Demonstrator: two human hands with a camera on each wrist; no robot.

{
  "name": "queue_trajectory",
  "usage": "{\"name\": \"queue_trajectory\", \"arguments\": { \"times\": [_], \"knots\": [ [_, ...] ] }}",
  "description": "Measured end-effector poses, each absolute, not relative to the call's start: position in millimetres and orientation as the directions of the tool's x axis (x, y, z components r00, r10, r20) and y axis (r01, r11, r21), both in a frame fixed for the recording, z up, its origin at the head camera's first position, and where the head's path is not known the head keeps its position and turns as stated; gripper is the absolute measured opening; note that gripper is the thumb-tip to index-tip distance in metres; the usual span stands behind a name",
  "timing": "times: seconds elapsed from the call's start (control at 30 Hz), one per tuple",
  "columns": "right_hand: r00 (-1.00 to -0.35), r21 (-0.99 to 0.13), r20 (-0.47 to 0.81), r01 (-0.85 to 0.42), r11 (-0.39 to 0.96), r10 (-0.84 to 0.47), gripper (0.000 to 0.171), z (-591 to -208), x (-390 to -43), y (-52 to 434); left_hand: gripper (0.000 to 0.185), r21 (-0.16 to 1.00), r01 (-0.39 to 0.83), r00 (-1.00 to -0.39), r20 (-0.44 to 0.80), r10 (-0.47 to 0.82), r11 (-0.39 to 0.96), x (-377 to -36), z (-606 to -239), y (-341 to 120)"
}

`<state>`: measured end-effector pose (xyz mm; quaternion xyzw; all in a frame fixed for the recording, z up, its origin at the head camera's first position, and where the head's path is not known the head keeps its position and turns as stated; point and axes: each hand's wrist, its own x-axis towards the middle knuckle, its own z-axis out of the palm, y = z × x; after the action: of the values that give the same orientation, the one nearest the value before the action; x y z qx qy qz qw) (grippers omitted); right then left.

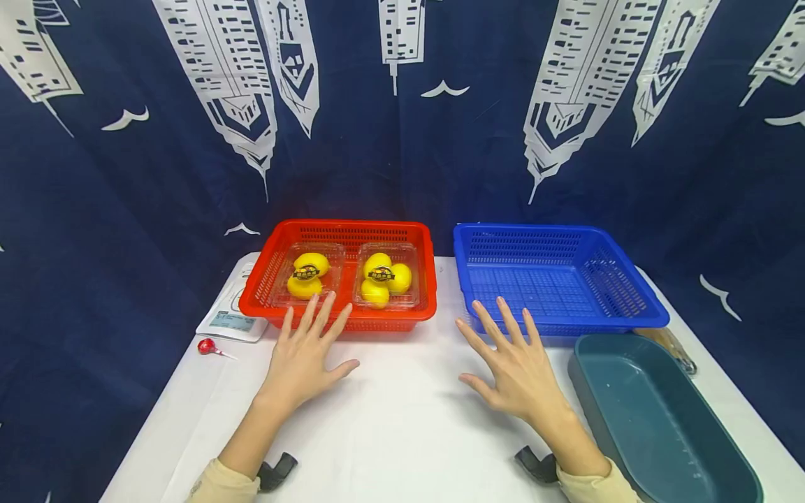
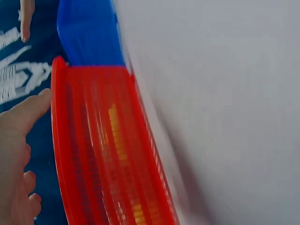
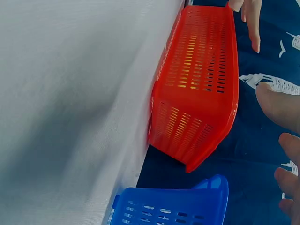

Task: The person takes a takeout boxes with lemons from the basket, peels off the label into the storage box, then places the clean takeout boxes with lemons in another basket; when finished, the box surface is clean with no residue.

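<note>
Both hands, left hand and right hand, hover with spread fingers holding nothing; just beyond the left fingertips, in the red plastic basket, sit two clear plastic clamshell boxes of yellow lemons, probably light, slippery and easily crushed, so best held by the side walls.

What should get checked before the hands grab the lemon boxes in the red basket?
1. Left hand holds nothing, fingers spread: ok.
2. Right hand holds nothing: ok.
3. Two clear boxes of yellow fruit sit in the red basket: ok.
4. Box lids shut: cannot tell.
5. Blue basket holds nothing: ok.
6. Nothing between the hands and the red basket: ok.
</note>
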<state>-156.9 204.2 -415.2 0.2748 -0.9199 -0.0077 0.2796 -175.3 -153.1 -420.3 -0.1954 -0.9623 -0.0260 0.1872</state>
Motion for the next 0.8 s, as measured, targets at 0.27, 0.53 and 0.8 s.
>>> {"name": "queue_trajectory", "arguments": {
  "times": [0.27, 0.53, 0.8],
  "knots": [
    [-0.696, 0.173, 0.495, -0.507, 0.844, -0.52, 0.073, -415.9, -156.1, 202.6, 0.091, 0.123, 0.307, -0.909, 0.332, 0.253, 0.944, -196.0, -402.3, -195.4],
    [-0.699, 0.176, 0.489, -0.507, 0.844, -0.522, 0.073, -415.8, -155.2, 201.4, 0.091, 0.238, 0.195, -0.96, 0.247, 0.135, 0.952, -219.0, -391.8, -237.7],
    [-0.698, 0.182, 0.487, -0.506, 0.843, -0.524, 0.076, -415.8, -154.0, 201.9, 0.088, 0.439, 0.1, -0.983, 0.183, 0.02, 0.893, -235.8, -399.5, -266.2]
  ]
}}
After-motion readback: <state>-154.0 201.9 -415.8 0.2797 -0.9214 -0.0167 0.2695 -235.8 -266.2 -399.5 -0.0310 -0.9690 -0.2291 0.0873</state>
